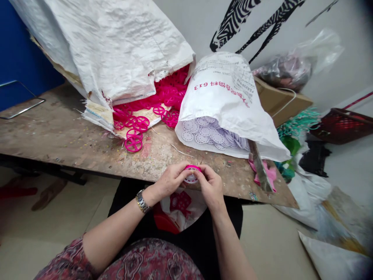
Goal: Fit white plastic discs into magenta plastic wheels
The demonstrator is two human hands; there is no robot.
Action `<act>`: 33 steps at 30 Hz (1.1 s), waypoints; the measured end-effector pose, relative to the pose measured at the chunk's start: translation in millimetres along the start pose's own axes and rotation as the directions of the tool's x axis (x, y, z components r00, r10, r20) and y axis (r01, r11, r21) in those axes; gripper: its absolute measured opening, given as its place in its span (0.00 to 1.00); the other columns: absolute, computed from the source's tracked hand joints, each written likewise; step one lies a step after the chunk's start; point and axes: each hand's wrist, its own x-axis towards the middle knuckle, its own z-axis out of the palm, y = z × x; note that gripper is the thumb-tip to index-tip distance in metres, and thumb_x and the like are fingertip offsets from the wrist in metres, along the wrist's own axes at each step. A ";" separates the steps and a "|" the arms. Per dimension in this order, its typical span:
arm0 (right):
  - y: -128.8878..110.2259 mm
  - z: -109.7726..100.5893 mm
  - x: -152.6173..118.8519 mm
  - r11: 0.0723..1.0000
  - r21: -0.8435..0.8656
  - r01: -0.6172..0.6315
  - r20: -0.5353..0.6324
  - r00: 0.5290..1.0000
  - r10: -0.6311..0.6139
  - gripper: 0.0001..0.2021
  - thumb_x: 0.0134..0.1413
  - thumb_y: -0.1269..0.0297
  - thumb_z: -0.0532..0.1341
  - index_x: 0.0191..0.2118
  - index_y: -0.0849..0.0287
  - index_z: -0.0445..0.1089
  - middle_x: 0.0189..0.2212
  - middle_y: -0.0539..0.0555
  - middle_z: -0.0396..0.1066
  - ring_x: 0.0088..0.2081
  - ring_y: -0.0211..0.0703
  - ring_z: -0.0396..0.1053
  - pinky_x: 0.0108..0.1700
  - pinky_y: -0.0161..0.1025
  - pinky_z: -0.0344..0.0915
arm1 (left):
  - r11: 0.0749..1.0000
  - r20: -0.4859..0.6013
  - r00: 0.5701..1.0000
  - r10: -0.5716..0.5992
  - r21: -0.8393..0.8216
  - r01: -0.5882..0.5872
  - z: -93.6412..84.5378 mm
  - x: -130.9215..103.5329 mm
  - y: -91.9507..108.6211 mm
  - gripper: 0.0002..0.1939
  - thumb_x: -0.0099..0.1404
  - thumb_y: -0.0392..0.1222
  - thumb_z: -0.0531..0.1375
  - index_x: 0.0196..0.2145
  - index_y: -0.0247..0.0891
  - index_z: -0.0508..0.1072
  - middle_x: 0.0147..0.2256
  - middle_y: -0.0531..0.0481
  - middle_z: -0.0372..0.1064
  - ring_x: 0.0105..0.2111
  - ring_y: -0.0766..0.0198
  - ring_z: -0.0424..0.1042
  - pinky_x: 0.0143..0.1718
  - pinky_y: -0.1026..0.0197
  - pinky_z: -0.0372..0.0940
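Round white slotted disc (190, 178) with bright pink plastic rim (192, 167): held between both hands, at the near edge of a worn brown tabletop (67, 136).
Left hand (168, 179): thumb and fingers clamped on the disc's left side; silver-and-gold metal watch (142, 201) on the wrist.
Right hand (211, 186): clamped on the opposite side.
Pale lilac slotted discs (205, 132): beyond the hands, heaped inside a white sack (224, 97) with red lettering.
Bright pink spoked plastic wheels (134, 144): beyond the left hand, spilling from a larger white woven sack (116, 50).
Long grey strip (260, 169): right of the right hand.
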 end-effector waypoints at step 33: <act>2.9 -21.4 -24.8 0.996 -0.071 -0.044 0.030 0.998 0.047 0.06 0.55 0.62 0.63 0.38 0.56 0.71 0.32 0.48 0.73 0.34 0.41 0.69 0.38 0.36 0.64 | 0.941 0.185 0.976 0.114 0.294 -0.166 3.2 -4.4 9.3 0.20 0.68 0.41 0.57 0.57 0.41 0.65 0.48 0.45 0.72 0.45 0.58 0.72 0.48 0.56 0.65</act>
